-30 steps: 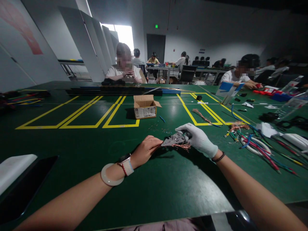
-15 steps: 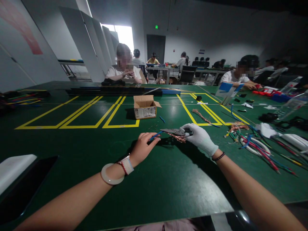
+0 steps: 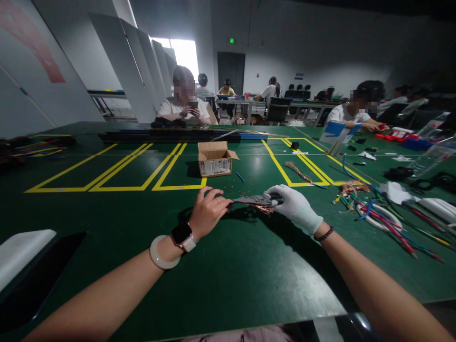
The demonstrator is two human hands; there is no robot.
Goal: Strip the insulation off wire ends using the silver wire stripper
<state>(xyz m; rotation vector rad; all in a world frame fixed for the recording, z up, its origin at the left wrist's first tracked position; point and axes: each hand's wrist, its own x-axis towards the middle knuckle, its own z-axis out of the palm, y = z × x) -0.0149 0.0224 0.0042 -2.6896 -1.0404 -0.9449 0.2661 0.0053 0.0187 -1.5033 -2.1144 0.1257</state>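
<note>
My bare left hand pinches a blue insulated wire, mostly hidden by the fingers. In my right hand, which wears a white glove, is a flat grey wire stripper with holes along its jaws. The tool's tip meets the blue wire close to my left fingertips. A bundle of bare copper strands shows just under the tool, near the gloved fingers. Beyond the hands, a short blue piece of insulation lies on the green table among tiny scraps.
An open cardboard box stands ahead. Another copper bundle lies on the right, with a tangle of coloured wires nearer. At left are a black flat object and a white one. People sit across the table.
My left hand has rolled over, bringing the watch face into view, and shifted slightly left. Less blue wire shows between it and the wire stripper, whose tip has dipped and moved left.
</note>
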